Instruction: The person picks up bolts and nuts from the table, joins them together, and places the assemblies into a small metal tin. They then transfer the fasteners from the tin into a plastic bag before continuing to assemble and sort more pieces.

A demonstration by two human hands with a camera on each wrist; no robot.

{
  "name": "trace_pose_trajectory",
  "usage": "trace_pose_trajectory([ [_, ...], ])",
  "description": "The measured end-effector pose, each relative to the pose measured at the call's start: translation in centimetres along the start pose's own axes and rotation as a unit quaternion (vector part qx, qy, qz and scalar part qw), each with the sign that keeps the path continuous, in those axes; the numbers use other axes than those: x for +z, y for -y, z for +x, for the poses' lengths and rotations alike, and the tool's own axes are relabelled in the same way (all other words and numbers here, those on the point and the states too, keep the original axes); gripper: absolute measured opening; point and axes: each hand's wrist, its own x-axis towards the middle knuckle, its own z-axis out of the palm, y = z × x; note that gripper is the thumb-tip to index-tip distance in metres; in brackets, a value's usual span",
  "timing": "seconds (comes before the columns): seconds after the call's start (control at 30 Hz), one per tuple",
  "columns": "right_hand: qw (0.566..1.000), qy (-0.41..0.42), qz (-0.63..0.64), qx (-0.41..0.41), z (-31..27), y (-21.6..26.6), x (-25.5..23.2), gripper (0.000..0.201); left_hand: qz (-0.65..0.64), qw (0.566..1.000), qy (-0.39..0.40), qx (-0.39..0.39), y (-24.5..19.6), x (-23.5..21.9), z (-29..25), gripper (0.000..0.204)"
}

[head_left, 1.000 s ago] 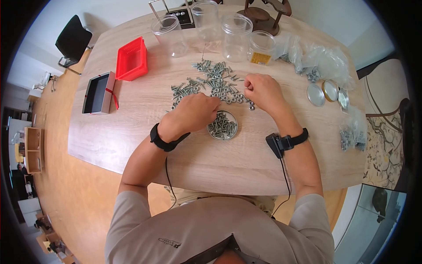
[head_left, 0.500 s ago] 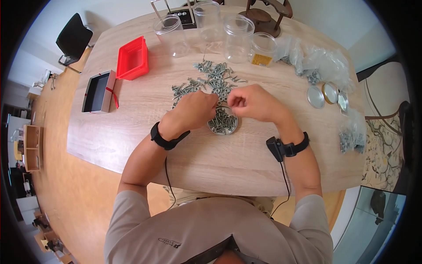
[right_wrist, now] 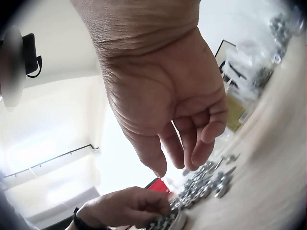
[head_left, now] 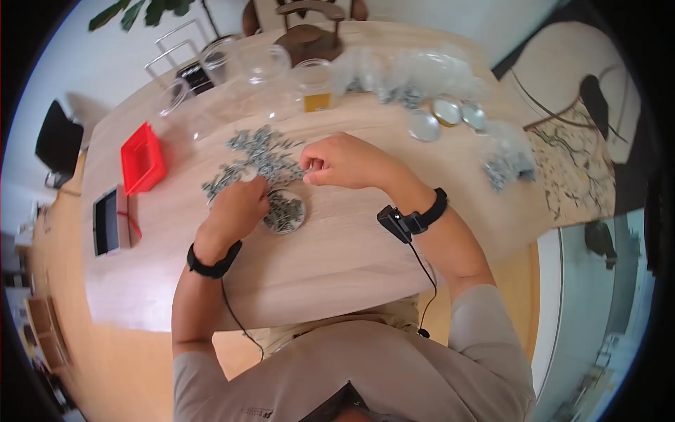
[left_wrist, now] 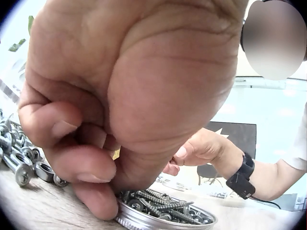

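A round metal jar lid (head_left: pixel 303 221) full of screws (head_left: pixel 284 210) lies on the table in front of the person. The left hand (head_left: pixel 240 209) is at its left edge; in the left wrist view its thumb and index finger pinch the rim, the other fingers bent. Beyond the lid spreads a loose pile of bolts and nuts (head_left: pixel 259 151). Above the pile's right edge, up and right of the lid, hovers the right hand (head_left: pixel 348 162). In the right wrist view its fingers hang loosely bent, with nothing visible between them.
Clear plastic jars (head_left: pixel 266 67) stand along the back. Plastic bags of hardware (head_left: pixel 508 165) and metal lids (head_left: pixel 424 125) lie to the right. On the left are a red basket (head_left: pixel 143 163) and a small grey box (head_left: pixel 111 221).
The head view has swung, shifting the table leftward. The right hand came from the pile's right side in to the lid, then drew back a little. The left hand stays by the lid.
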Motion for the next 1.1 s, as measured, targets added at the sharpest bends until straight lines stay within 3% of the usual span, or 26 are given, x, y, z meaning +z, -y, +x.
trace_pose_trajectory([
  [0.07,0.997,-0.047,-0.035,0.051,-2.0,-1.3,-2.2,0.022,0.006,1.000,0.001,0.002,0.0,-0.2,-0.1,0.016],
  [0.13,0.984,-0.151,-0.079,0.057,-5.0,-5.0,-4.3,0.021,0.005,1.000,-0.004,0.012,0.2,-0.1,-0.1,0.016],
  [0.27,0.915,-0.285,-0.179,0.222,-13.1,-11.8,-10.8,0.024,0.012,1.000,-0.006,0.005,-0.3,-0.2,-0.2,0.016],
  [0.33,0.847,-0.376,-0.262,0.271,-17.7,-16.2,-14.2,0.029,0.017,1.000,-0.007,0.007,-0.3,-0.2,-0.2,0.016],
  [0.4,0.725,-0.482,-0.400,0.287,-21.5,-19.4,-16.3,0.037,0.021,1.000,-0.010,0.007,-0.3,-0.1,-0.1,0.016],
  [0.5,0.706,-0.462,-0.362,0.397,-25.6,-22.5,-18.1,0.038,0.029,0.999,-0.014,0.005,-0.3,-0.1,-0.2,0.016],
  [0.6,0.801,-0.425,-0.268,0.326,-27.8,-23.8,-18.6,0.032,0.033,0.999,-0.011,0.006,-0.3,0.0,-0.2,0.015],
  [0.7,0.845,-0.384,-0.138,0.346,-28.8,-24.7,-20.1,0.026,0.033,0.999,-0.009,0.007,-0.2,0.1,-0.2,0.014],
  [0.77,0.907,-0.234,-0.021,0.351,-30.0,-25.6,-22.5,0.024,0.029,0.999,-0.008,0.013,0.1,0.2,0.0,0.014],
  [0.83,0.921,-0.166,-0.020,0.351,-30.1,-26.0,-23.4,0.026,0.020,1.000,-0.010,0.005,-0.3,-0.1,-0.1,0.012],
  [0.93,0.876,-0.243,-0.167,0.381,-28.7,-25.3,-23.2,0.031,0.013,1.000,-0.012,0.000,-0.5,-0.2,-0.2,0.010],
  [1.0,0.800,-0.357,-0.223,0.428,-25.7,-21.6,-20.5,0.032,0.016,1.000,-0.011,0.004,-0.3,-0.1,-0.2,0.011],
  [1.07,0.774,-0.377,-0.405,0.307,-24.5,-23.3,-18.5,0.031,0.023,1.000,-0.010,0.011,0.2,0.2,-0.1,0.014],
  [1.1,0.773,-0.363,-0.421,0.306,-24.2,-24.0,-18.4,0.031,0.024,1.000,-0.009,0.009,0.2,0.2,-0.2,0.014],
])
